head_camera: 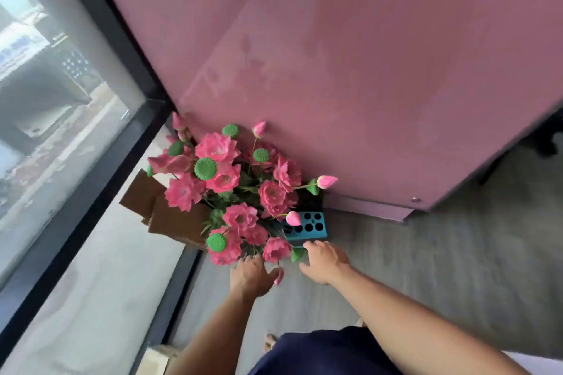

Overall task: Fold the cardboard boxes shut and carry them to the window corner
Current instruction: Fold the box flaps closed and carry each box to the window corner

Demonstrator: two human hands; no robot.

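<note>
Left hand point(250, 275) and right hand point(323, 259) are reached into the flowers point(231, 189), fingers spread, nothing gripped. Cardboard box point(170, 216) is seen at 10 o'clock of the hands, already by the window point(54, 106), flaps open. Carrying judged done; folding left. Blue tray point(310, 227) sits at 12.

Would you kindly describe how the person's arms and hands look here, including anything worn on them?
Both arms are bare from wrist to the frame's lower edge, with no sleeves in view. The left hand and right hand wear no gloves, and no rings, watch or bracelet show. Dark navy clothing appears below the arms.
</note>
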